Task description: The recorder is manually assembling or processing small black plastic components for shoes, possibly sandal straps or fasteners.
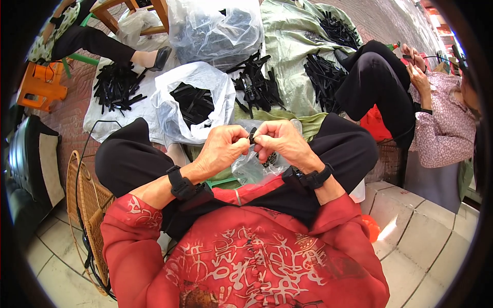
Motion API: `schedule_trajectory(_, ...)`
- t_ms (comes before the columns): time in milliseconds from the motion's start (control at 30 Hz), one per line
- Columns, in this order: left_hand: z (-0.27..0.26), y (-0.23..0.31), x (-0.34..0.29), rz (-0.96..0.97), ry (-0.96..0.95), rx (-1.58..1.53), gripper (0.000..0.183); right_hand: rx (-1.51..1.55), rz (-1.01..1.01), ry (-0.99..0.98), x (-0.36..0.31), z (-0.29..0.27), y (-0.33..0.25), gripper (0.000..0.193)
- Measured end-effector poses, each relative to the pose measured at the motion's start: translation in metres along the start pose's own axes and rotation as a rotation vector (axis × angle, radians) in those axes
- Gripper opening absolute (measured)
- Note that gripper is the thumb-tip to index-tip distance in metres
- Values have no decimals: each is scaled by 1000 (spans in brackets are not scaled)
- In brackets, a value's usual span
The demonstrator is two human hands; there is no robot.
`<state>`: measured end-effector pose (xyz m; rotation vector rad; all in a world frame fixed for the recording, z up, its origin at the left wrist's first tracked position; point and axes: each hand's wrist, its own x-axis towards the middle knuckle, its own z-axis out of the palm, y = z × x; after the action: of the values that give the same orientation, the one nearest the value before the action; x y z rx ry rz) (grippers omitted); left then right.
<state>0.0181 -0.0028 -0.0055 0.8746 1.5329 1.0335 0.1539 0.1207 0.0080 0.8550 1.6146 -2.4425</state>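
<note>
Above my lap, my left hand (220,147) and my right hand (285,145) meet, fingers pinched on one small black strip-like piece (252,135). Its exact kind cannot be made out, as the fingertips cover most of it. Just below the hands, a clear plastic bag (251,167) with small dark bits lies between my knees. Beyond my left hand stands an open white plastic bag (163,114) full of black strips (193,104). A loose heap of similar black strips (255,84) lies past my hands on the sheet.
Another strip heap (117,86) lies at far left, by a person's shoe (161,59). A large clear bag (215,31) sits behind. Green sheeting (290,56) bears more strips. To the right sits a co-worker (441,113), hands raised. A wicker chair (95,220) stands at left.
</note>
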Motion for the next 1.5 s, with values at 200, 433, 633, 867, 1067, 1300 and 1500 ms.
schedule_trajectory(200, 2, 3, -1, 28, 12, 31, 15, 92, 48, 0, -1, -3, 1, 12)
schedule_trajectory(433, 0, 8, -2, -123, -84, -314, 13, 44, 20, 37, -7, -4, -10, 13)
schedule_trajectory(633, -2, 9, -3, -134, -150, -338, 12, 20, 24, 7, -8, -5, -13, 10)
schedule_trajectory(867, -2, 12, -6, -54, -146, -275, 12, -36, 16, 7, -11, -2, -18, 10)
schedule_trajectory(1067, -4, 18, -8, -62, -170, -265, 11, 34, 25, 3, -17, -1, -21, 12)
schedule_trajectory(1300, -3, 24, -12, -63, -145, -301, 9, 96, 51, -7, -21, 2, -21, 12)
schedule_trajectory(1500, -4, 32, -20, -22, -175, -251, 7, 25, 30, -11, -33, 12, -35, 10)
